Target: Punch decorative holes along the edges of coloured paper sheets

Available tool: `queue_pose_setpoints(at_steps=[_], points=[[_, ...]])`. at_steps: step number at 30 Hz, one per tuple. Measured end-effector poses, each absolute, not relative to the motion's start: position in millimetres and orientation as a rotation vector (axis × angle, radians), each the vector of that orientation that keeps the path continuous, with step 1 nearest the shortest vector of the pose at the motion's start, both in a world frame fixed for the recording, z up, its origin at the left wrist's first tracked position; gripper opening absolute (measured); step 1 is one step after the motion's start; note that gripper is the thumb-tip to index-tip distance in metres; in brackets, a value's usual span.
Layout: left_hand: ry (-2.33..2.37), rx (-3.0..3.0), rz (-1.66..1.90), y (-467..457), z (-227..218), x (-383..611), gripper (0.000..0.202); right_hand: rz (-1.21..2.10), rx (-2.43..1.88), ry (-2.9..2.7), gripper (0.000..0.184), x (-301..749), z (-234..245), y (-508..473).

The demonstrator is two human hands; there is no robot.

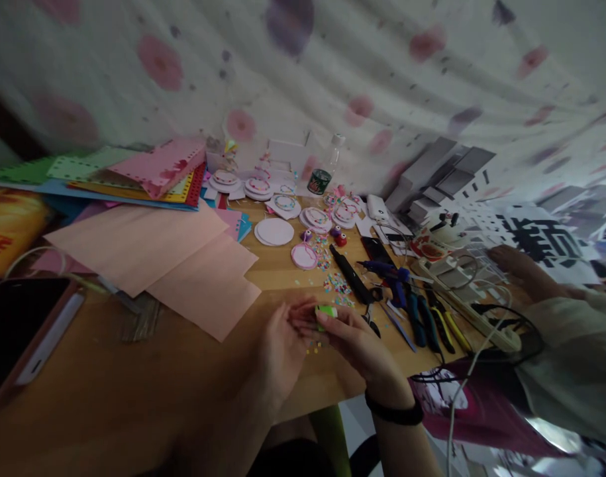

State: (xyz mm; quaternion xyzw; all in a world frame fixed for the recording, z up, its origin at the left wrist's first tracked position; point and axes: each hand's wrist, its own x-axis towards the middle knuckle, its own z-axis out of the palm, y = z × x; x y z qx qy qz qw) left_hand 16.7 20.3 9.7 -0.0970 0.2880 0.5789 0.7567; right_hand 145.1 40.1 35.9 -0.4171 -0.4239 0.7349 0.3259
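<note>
Near the table's front edge, my right hand pinches a small bright green object with a pale end between thumb and fingers; its exact kind is too small to make out. My left hand is cupped palm up right beside it, fingers stretched and slightly curled toward the green object. Whether anything lies in that palm cannot be seen clearly. A few small yellowish pieces lie on the wood beneath the hands. Just beyond them, many tiny coloured beads are scattered. A round white card with a pink bead loop lies farther back.
Pink paper sheets spread to the left, near a phone. Pliers, a blue glue gun and a power strip with cables lie right. A bottle stands behind. Another person's hand reaches in at right.
</note>
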Motion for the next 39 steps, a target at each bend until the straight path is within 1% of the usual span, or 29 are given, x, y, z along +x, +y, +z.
queue_pose_setpoints(at_steps=[5,10,14,20,25,29,35,39], points=[[0.538,-0.316,1.218,29.2,8.9,22.9,0.045,1.773,-1.102,-1.419,0.035,146.5,58.1,40.5],[0.477,-0.338,1.247,29.8,6.4,21.3,0.047,1.492,-1.135,-1.264,0.016,149.7,61.0,37.4],[0.408,-0.254,1.247,28.2,5.7,18.5,0.048,1.447,-1.174,-1.251,0.007,149.9,49.6,34.4],[0.357,-0.156,1.262,23.9,2.1,15.2,0.053,1.09,-1.273,-1.605,0.014,147.2,33.3,37.8],[0.309,-0.078,1.242,22.0,3.2,14.3,0.057,0.836,-1.344,-1.783,0.015,144.0,22.5,44.1],[0.297,-0.068,1.237,21.8,2.4,14.3,0.055,0.883,-1.344,-1.81,0.025,142.3,21.8,46.2],[0.328,-0.11,1.281,21.4,-1.1,10.2,0.051,0.943,-1.365,-1.66,0.02,156.1,25.1,45.9],[0.348,-0.088,1.307,21.7,-1.8,5.5,0.053,0.956,-1.403,-1.566,0.024,163.9,25.4,45.7]])
